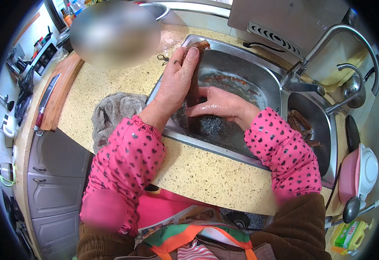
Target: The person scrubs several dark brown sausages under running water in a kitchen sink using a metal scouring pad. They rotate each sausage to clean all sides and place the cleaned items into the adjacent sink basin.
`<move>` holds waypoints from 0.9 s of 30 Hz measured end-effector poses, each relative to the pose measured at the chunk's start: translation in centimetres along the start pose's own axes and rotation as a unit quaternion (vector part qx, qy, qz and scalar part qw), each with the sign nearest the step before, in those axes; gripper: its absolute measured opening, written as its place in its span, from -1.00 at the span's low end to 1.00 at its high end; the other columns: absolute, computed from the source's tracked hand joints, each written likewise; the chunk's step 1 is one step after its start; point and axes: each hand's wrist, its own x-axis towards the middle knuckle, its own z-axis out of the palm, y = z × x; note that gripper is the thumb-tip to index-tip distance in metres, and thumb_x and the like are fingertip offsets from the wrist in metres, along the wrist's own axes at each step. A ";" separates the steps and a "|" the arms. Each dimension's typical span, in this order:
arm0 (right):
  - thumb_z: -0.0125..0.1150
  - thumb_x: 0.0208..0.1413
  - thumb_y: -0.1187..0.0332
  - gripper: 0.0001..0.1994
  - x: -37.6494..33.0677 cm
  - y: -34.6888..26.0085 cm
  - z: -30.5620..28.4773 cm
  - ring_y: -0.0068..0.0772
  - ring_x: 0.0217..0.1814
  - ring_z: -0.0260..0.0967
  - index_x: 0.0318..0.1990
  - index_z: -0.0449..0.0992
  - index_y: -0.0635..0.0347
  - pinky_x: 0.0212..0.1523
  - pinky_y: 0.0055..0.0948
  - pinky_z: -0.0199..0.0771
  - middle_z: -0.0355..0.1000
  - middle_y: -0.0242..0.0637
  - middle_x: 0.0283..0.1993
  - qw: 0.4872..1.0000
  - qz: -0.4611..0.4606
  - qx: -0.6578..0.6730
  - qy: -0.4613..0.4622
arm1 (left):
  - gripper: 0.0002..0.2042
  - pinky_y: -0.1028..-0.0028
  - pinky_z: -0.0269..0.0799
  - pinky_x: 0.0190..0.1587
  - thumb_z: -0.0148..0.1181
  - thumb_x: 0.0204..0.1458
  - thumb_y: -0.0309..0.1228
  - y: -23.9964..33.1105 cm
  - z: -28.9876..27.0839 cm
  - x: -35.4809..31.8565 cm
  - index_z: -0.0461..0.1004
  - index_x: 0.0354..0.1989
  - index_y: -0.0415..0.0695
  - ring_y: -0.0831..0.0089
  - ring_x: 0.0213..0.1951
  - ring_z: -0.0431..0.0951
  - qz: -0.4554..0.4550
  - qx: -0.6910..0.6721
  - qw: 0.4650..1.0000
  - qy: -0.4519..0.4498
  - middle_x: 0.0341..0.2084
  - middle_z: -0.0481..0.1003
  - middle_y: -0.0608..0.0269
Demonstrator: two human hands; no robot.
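Observation:
My left hand (177,80) grips a long, dark reddish-brown strip of cured meat (194,82) and holds it up on end over the left basin of a steel sink (241,73). My right hand (222,105) presses a steel wool scrubber (209,124) against the lower part of that strip. Both wrists wear pink sleeve covers with dark stars. The basin bottom is wet, with brownish residue in it.
More dark meat pieces (302,125) lie in the right basin. A curved tap (328,43) stands behind the sink. A grey rag (111,115) lies on the speckled counter, left of the sink. Further left, a knife (44,104) rests on a wooden board (61,93). Pink bowls (358,173) and a ladle (354,208) sit at right.

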 end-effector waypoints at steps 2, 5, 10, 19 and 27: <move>0.32 -0.09 0.37 -0.67 -0.8 -1.6 0.0 -0.49 -0.16 0.39 -0.14 0.53 0.33 -0.08 -0.46 0.38 0.51 -0.30 -0.23 0.997 -0.007 -0.063 0.048 | -0.59 0.54 0.32 -0.09 0.00 0.27 -0.09 0.4 -0.2 0.0 0.36 0.03 -0.22 0.59 -0.17 0.35 -0.015 -0.023 1.000 -0.007 -0.20 0.42 0.30; 0.35 -0.08 0.35 -0.79 -4.4 -4.2 -2.4 -0.55 -0.25 0.38 -0.31 0.50 0.21 -0.15 -0.52 0.35 0.45 -0.42 -0.32 0.987 -0.003 -0.090 0.134 | -0.56 0.51 0.32 -0.06 -0.01 0.26 -0.06 -0.6 -0.6 0.5 0.33 0.09 -0.19 0.56 -0.15 0.36 -0.033 0.037 0.998 -0.041 -0.18 0.40 0.29; 0.39 -0.08 0.32 -0.76 -13.1 -9.7 -6.6 -0.59 -0.25 0.37 -0.26 0.51 0.15 -0.17 -0.56 0.36 0.43 -0.45 -0.30 0.950 -0.069 -0.086 0.294 | -0.54 0.50 0.34 -0.05 0.02 0.24 -0.07 -0.7 -1.4 0.2 0.30 0.15 -0.17 0.51 -0.13 0.38 -0.057 0.123 0.988 -0.069 -0.14 0.38 0.27; 0.39 -0.03 0.32 -0.68 -30.3 -13.9 -14.7 -0.47 -0.12 0.43 -0.12 0.51 0.18 -0.03 -0.47 0.44 0.47 -0.38 -0.17 0.826 -0.088 -0.004 0.556 | -0.58 0.54 0.37 -0.15 0.07 0.23 -0.15 -1.6 -0.8 0.3 0.33 0.13 -0.18 0.57 -0.22 0.39 -0.106 0.134 0.979 -0.112 -0.16 0.40 0.31; 0.39 -0.02 0.23 -0.67 -31.6 -3.0 -16.7 -0.50 -0.15 0.41 -0.15 0.52 0.21 -0.09 -0.45 0.39 0.49 -0.37 -0.22 0.860 0.160 -0.110 0.472 | -0.64 0.56 0.36 -0.19 0.05 0.25 -0.19 -1.5 -1.4 0.3 0.36 0.08 -0.16 0.59 -0.26 0.39 -0.100 0.186 0.967 -0.140 -0.26 0.42 0.35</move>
